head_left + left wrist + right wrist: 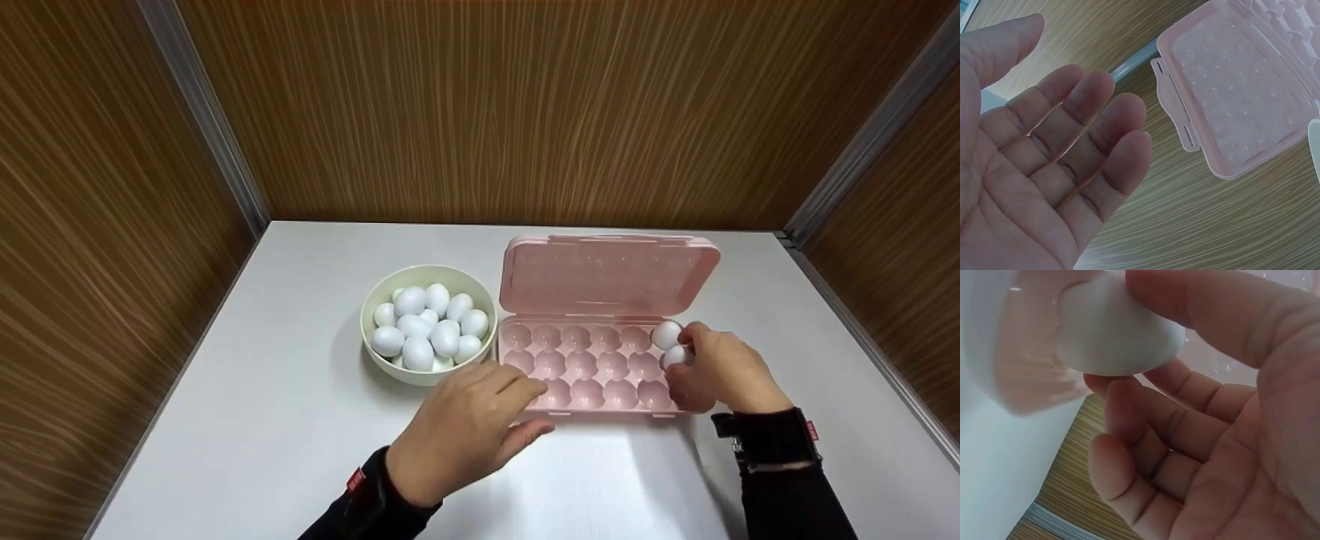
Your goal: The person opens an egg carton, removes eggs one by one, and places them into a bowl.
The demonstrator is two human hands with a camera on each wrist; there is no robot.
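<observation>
At the right end of the open pink plastic egg tray (585, 371), your right hand (720, 371) pinches a white egg (675, 355) between thumb and fingertips, over a cup beside another egg (665, 334). Your left hand (461, 431) rests with relaxed, spread fingers at the tray's front left corner.

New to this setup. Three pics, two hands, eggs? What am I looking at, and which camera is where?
No machine here: a person works bare-handed. The wide picture comes from a head-worn camera; the two close-ups come from cameras on each wrist. On the white table stand a cream round bowl of white eggs and an open pink plastic egg tray with its lid up. The right hand pinches a white egg at the tray's right end, beside one egg already seated. The left hand is open and holds nothing, by the tray's near left corner.
</observation>
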